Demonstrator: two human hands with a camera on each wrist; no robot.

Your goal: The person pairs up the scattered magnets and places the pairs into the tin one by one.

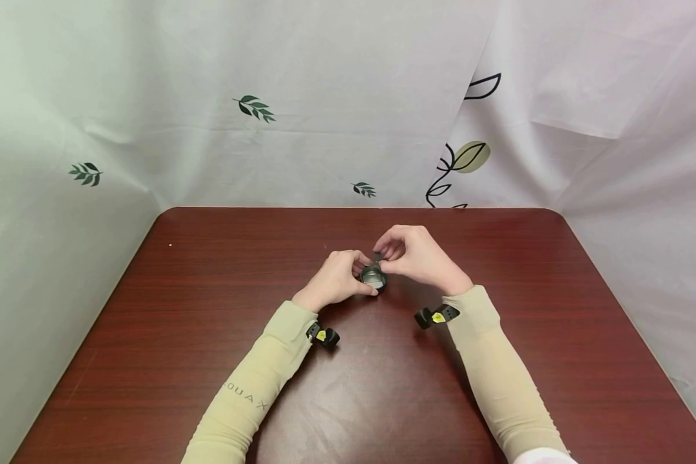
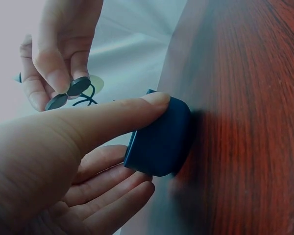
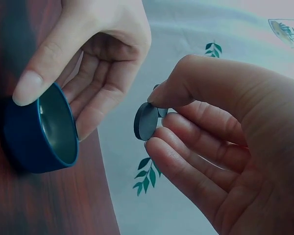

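My left hand (image 1: 338,276) grips a small round blue container (image 1: 374,280), which stands on the table with its mouth up. In the left wrist view the thumb lies on the container's near side (image 2: 161,137), with the other fingers beyond it. The right wrist view shows its thin rim and a dark, shiny inside. Beside and slightly above it, my right hand (image 1: 415,256) pinches dark round flat discs (image 3: 146,121) between thumb and fingertips. Two discs (image 2: 79,86) show in the left wrist view, one partly behind the thumb in the right wrist view.
A reddish-brown wooden table (image 1: 220,283) with rounded far corners lies under both hands. White curtains (image 1: 336,77) with leaf prints hang behind it and at both sides. Black cameras (image 1: 435,317) are strapped to both wrists, over pale sleeves. A tiny white speck lies at the far left.
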